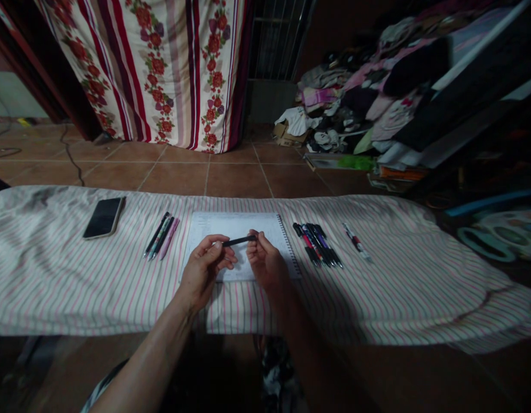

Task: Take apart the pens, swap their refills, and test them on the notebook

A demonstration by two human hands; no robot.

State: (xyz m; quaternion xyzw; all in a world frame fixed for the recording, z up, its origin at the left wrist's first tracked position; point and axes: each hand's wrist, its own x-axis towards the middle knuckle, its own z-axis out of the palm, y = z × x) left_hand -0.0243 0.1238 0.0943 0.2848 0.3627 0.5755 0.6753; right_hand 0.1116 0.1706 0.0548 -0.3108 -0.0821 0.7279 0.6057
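Note:
A black pen [238, 241] is held level between both hands, above an open spiral notebook [235, 219]. My left hand [206, 265] pinches its left end between thumb and fingers. At the other end, the fingertips of my right hand [265, 259] close on the pen. Faint writing shows on the notebook page, too small to read. Left of the notebook lie several pens [161, 236], one of them pink. To its right sits a group of dark and coloured pens [317, 245], with a single white, red and black pen [356, 243] farther right.
A striped cloth [97, 275] covers the long surface. On its left part rests a phone [104, 218]. Beyond are a tiled floor [231, 175], a floral curtain [162, 74] and a heap of clothes [369, 97] at the back right. A cable [71, 155] runs along the floor.

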